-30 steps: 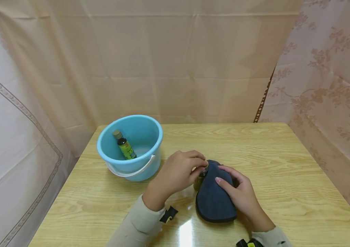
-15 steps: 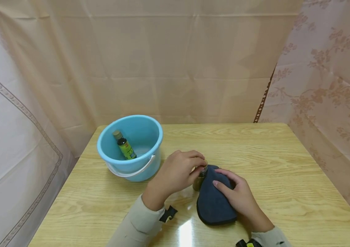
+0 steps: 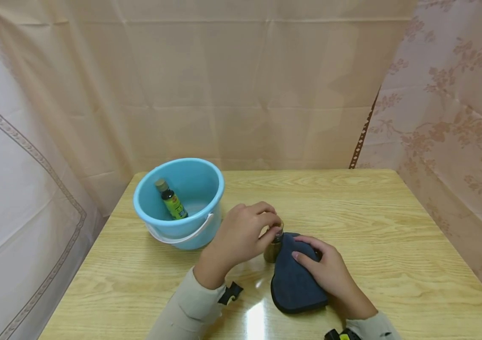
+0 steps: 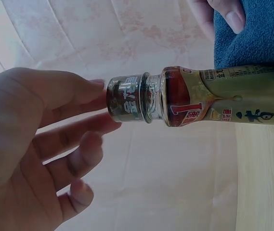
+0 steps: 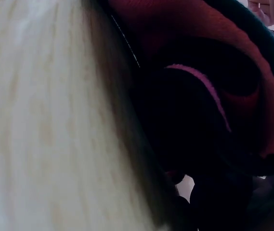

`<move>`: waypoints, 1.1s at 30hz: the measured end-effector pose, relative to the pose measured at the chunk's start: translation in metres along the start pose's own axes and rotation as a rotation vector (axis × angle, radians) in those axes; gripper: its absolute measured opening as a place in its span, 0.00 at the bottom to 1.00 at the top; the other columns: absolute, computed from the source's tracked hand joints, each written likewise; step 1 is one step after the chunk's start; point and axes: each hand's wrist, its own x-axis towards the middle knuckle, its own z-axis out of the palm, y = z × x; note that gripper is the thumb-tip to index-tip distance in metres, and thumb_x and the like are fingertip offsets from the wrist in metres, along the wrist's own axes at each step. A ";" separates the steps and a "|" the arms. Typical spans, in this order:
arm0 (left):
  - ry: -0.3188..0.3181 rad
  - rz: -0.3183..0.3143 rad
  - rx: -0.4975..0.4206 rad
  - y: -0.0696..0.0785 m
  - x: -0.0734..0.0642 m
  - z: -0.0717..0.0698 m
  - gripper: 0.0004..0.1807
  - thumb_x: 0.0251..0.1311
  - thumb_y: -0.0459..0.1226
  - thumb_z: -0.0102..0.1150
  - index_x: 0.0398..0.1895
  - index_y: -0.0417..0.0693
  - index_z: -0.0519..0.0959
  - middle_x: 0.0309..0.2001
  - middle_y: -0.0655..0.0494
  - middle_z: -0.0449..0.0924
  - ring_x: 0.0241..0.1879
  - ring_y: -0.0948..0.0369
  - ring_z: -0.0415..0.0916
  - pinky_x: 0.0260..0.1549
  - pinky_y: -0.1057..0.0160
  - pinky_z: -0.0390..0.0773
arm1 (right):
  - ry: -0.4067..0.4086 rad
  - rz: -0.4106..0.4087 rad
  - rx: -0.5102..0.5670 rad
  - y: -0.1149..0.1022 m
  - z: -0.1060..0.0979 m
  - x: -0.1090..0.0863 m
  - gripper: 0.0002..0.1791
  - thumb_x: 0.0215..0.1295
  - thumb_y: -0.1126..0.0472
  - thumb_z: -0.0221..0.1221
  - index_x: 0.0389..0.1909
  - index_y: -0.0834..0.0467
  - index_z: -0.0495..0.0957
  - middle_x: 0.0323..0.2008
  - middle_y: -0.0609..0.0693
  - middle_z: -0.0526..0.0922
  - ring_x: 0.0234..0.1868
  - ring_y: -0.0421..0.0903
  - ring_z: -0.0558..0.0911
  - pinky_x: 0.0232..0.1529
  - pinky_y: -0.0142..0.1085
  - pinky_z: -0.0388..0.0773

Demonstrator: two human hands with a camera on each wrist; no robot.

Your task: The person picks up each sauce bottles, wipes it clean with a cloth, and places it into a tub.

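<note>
My left hand [image 3: 241, 236] pinches the cap [image 4: 127, 98] of a small glass bottle [image 3: 272, 252] that stands on the table. In the left wrist view, the bottle [image 4: 194, 98] has a gold label and dark reddish contents, with thumb and finger at its cap and the other fingers curled loosely apart. Around a dark blue, towel-like cloth [image 3: 296, 278] with a black edge, my right hand [image 3: 330, 267] keeps its grip, thumb on top. The cloth [image 4: 257, 31] lies against the bottle's side. A reddish inner side of the cloth [image 5: 271, 115] shows in the dim right wrist view.
A light blue bucket [image 3: 215, 208] with a white handle [image 3: 185, 238] stands at the table's left. Inside it leans a dark bottle [image 3: 173, 200] with a green label. The wooden table [image 3: 393, 245] ends at a beige curtain [image 3: 241, 94].
The cloth and my right hand have slid a little downward, toward the near side of the bottle. My left hand and the bottle have shifted slightly left.
</note>
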 end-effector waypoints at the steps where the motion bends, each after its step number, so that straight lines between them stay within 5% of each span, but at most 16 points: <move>1: 0.016 -0.004 0.002 0.000 0.000 0.000 0.05 0.68 0.47 0.67 0.40 0.62 0.89 0.45 0.64 0.86 0.35 0.68 0.82 0.33 0.64 0.77 | 0.002 -0.001 -0.009 0.000 0.000 0.000 0.20 0.66 0.47 0.70 0.58 0.40 0.83 0.60 0.47 0.84 0.56 0.46 0.84 0.48 0.34 0.82; 5: 0.041 -0.018 0.039 0.001 0.000 0.001 0.08 0.67 0.51 0.67 0.38 0.63 0.89 0.42 0.64 0.85 0.32 0.68 0.80 0.31 0.64 0.75 | -0.003 0.000 -0.010 0.000 0.000 0.000 0.20 0.66 0.46 0.70 0.58 0.39 0.83 0.60 0.47 0.84 0.55 0.47 0.84 0.46 0.35 0.82; 17: -0.021 -0.028 0.063 0.002 -0.001 0.003 0.08 0.67 0.50 0.68 0.41 0.62 0.90 0.42 0.66 0.85 0.31 0.68 0.78 0.33 0.65 0.73 | -0.003 -0.003 0.022 -0.001 0.002 0.001 0.20 0.67 0.48 0.70 0.58 0.41 0.83 0.57 0.48 0.86 0.51 0.47 0.86 0.44 0.35 0.83; 27: -0.042 -0.021 0.018 0.002 0.000 0.001 0.06 0.66 0.46 0.69 0.42 0.59 0.90 0.44 0.66 0.85 0.37 0.67 0.82 0.35 0.65 0.74 | 0.009 -0.037 0.158 -0.004 0.000 0.000 0.21 0.71 0.50 0.66 0.63 0.46 0.81 0.60 0.53 0.83 0.53 0.43 0.86 0.48 0.37 0.84; 33: -0.073 -0.024 0.008 0.004 0.001 -0.001 0.07 0.67 0.45 0.69 0.43 0.58 0.90 0.46 0.66 0.86 0.41 0.66 0.83 0.37 0.65 0.76 | 0.037 -0.050 0.245 -0.007 -0.003 -0.002 0.23 0.73 0.54 0.65 0.66 0.49 0.78 0.53 0.55 0.85 0.48 0.47 0.88 0.43 0.42 0.87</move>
